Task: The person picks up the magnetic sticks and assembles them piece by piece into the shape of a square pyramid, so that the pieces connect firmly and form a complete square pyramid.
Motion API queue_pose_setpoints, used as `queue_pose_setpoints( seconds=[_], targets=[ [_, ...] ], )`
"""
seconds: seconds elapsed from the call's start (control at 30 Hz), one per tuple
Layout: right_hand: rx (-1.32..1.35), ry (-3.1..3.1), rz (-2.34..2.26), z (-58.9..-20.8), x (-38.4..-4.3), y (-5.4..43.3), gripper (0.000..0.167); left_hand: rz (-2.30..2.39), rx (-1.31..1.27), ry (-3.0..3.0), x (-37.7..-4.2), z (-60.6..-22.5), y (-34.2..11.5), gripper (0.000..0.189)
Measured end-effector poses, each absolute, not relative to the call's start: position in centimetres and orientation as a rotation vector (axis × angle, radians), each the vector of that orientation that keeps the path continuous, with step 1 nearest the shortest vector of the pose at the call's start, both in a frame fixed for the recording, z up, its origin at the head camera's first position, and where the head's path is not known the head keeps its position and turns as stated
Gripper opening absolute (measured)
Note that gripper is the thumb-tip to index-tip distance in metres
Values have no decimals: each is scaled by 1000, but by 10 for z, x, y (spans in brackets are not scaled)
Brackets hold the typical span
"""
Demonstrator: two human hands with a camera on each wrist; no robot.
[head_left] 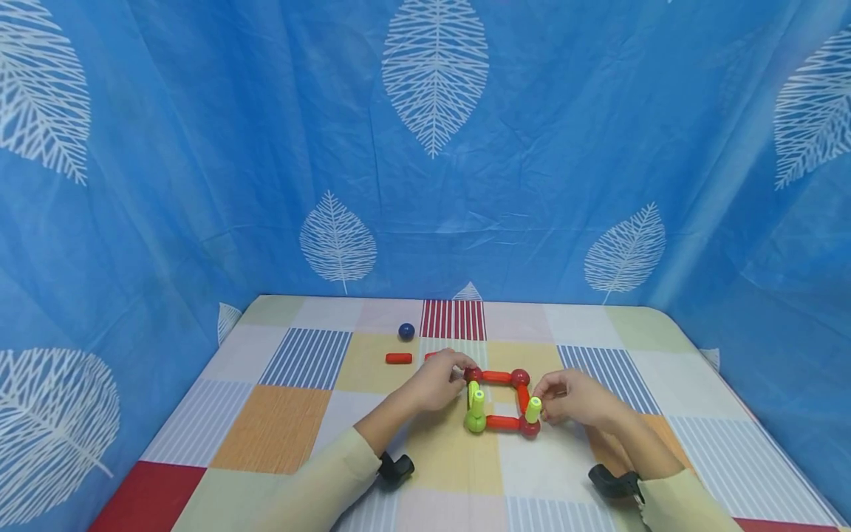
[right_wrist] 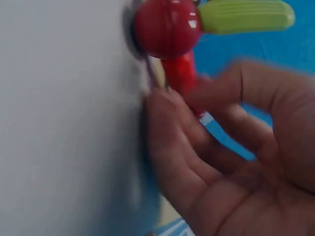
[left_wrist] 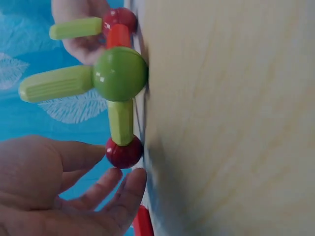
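A square of magnetic rods and balls lies on the table. Red rods form its far, right and near sides, and a yellow-green rod its left side. Yellow-green rods stand upright on the green ball and the near-right red ball. My left hand pinches the far-left red ball between thumb and fingers. My right hand is beside the right side, thumb and fingertips close together at the red rod. Blur hides whether it grips the rod; I cannot tell.
Beyond my left hand lie a dark blue ball and a loose red rod. Another red piece shows partly behind that hand. A patchwork cloth covers the table, with blue leaf-print curtains around it.
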State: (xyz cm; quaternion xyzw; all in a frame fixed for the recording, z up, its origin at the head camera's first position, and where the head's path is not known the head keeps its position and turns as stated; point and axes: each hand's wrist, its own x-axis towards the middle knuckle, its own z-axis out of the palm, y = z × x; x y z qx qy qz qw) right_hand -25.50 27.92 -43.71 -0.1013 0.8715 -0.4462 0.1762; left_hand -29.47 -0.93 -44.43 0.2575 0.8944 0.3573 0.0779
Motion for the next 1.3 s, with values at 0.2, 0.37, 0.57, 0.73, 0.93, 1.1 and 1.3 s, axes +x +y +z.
queue_pose_setpoints(
  seconds=[0.2,0.37,0.57,0.73,0.93,1.1,1.3],
  targets=[
    [-452,2322,-1206,-433,-246,274,32,951,840,2715,-300,-446,-4,37],
    [-438,2473,-1203,-435,-246,269,35,1023,720,2691,-300,-446,-9,31],
    [-405,2597,-1241,-439,-253,277,28,1153,626,2616,-296,-445,-18,24],
    [-355,2616,-1291,-446,-259,280,27,1224,563,2562,-294,-447,-21,22],
    [-251,2602,-1305,-449,-261,280,30,1246,547,2558,-295,-450,-22,23],
    [-188,2588,-1310,-448,-261,279,31,1242,541,2545,-297,-451,-23,25],
    [-180,2577,-1310,-446,-259,278,32,1237,506,2561,-303,-444,-34,31]
  ],
)
